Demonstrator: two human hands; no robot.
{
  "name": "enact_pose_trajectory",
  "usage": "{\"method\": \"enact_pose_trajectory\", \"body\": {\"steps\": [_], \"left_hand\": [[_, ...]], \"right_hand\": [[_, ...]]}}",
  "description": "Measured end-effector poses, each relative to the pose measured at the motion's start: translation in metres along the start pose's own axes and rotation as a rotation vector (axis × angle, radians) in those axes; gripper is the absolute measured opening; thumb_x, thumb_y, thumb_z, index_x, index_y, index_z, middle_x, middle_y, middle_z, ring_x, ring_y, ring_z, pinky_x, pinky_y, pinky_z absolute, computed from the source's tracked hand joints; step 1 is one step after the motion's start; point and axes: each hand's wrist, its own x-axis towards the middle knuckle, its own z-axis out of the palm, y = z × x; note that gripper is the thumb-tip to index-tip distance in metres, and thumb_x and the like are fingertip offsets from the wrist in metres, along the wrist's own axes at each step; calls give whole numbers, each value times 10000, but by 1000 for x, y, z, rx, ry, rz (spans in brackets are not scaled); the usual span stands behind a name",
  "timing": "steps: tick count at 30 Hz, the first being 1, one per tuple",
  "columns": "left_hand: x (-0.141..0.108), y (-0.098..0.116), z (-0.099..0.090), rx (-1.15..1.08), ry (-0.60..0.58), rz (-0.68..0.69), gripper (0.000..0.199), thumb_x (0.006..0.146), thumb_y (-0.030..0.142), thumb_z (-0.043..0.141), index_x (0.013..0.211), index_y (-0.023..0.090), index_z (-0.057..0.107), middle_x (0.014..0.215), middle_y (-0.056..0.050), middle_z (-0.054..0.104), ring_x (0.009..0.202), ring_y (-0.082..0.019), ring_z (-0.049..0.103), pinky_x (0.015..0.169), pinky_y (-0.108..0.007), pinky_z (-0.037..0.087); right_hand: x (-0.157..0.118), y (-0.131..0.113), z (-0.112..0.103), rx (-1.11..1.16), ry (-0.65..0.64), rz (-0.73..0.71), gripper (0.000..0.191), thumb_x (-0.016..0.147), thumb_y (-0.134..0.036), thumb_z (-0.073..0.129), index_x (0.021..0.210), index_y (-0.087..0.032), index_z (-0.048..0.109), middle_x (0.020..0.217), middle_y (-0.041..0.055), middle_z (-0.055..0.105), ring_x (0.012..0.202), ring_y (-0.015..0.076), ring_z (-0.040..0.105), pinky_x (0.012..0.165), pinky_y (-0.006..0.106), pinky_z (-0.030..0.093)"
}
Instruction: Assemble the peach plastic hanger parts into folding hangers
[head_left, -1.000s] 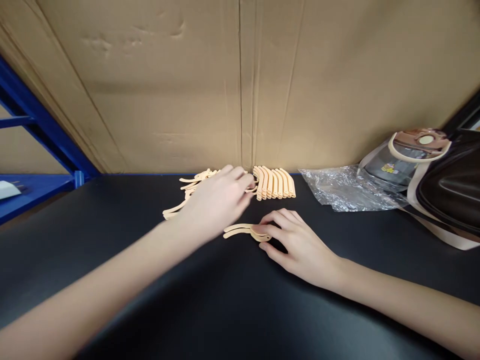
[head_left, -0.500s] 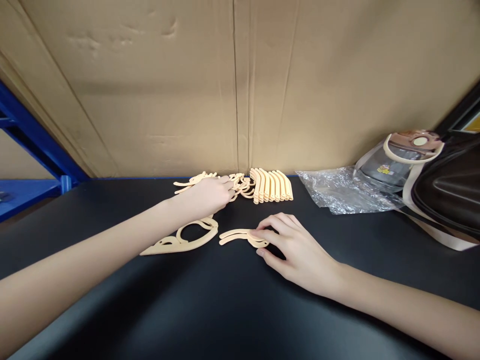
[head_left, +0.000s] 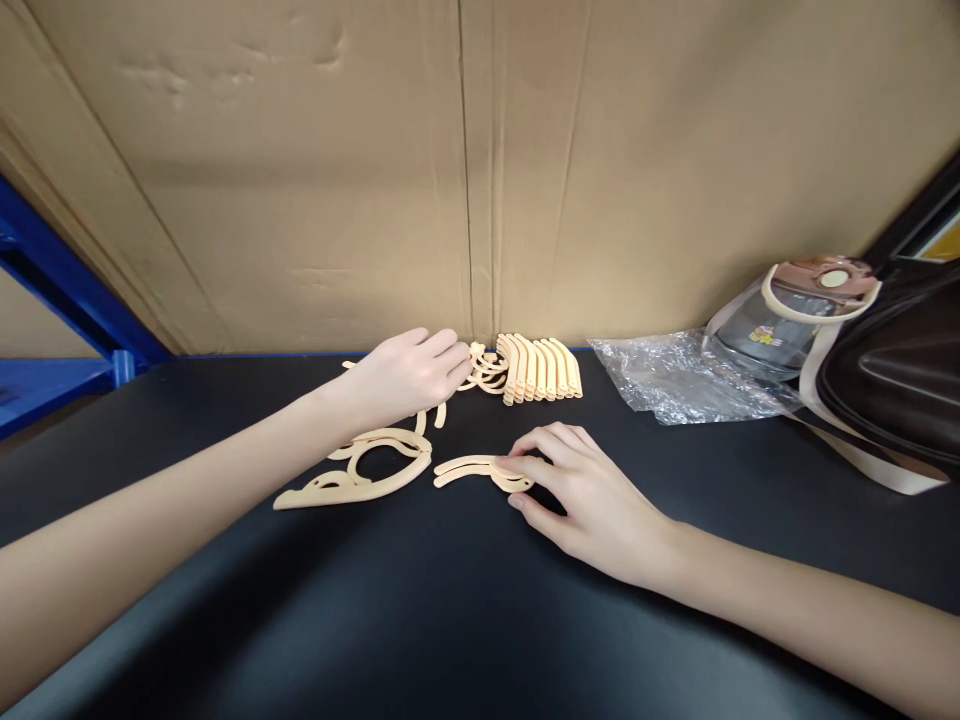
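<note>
My right hand [head_left: 592, 500] rests low on the black table, thumb and fingers closed on a cream plastic hanger piece [head_left: 465, 466] with two slim curved prongs pointing left. My left hand [head_left: 420, 370] is over a loose pile of cream hanger parts [head_left: 486, 370] at the back, fingers curled down. What its fingertips hold is hidden; two curved strips [head_left: 431, 414] show just below the hand. In front of my left forearm lies a larger cream folding hanger [head_left: 367, 488], flat on the table.
A neat row of cream hanger arms [head_left: 541, 370] stands by the cardboard wall [head_left: 322, 200]. To the right are crumpled clear plastic film [head_left: 667, 385], a water bottle [head_left: 795, 320] with a strap, and a dark bag [head_left: 892, 390]. A blue frame [head_left: 82, 280] borders the left.
My left hand has shifted slightly left and up at the pile, its fingers more curled, uncovering strips below it. My right hand keeps its hold on the piece. The view shifts slightly.
</note>
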Motion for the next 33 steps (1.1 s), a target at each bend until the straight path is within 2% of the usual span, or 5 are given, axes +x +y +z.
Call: {"method": "enact_pose_trajectory", "body": {"steps": [5,11,19,26,33], "left_hand": [[-29,22,-18,36,231,-152,215,954,97,495,879,188,675,730,-9,661,687,-175,567,541,-300,401],[-62,70,-44,-328,419,-206,105,862,88,675,950,143,659,657,33,586,638,-136,512,616,-289,445],[-73,76,-46,-435,363,-136,221,855,88,684,1073,107,656,710,12,599,654,-140,510,542,-290,384],[-75,81,-46,-518,366,-96,207,925,58,546,1114,70,628,695,2,587,612,-140,492,530,-301,366],[-72,81,-49,-592,298,43,319,980,20,317,1106,22,609,648,-16,594,566,-158,550,506,-311,386]], "right_hand": [[0,0,0,3,-10,2,244,950,-206,518,1145,-179,660,1072,83,629,993,223,540,897,412,439],[1,1,2,-11,2,-5,187,942,-200,542,1081,-177,664,1049,69,625,977,216,532,861,387,439],[2,5,1,27,-16,33,131,941,-253,584,1007,-171,663,1098,58,643,1002,212,540,867,386,434],[5,20,-12,71,130,35,267,973,-234,507,1211,-189,619,1150,53,653,1070,191,552,954,373,415],[16,70,-25,-387,243,145,272,958,-235,480,1148,-126,642,1158,114,667,1069,283,562,903,439,425]]}}
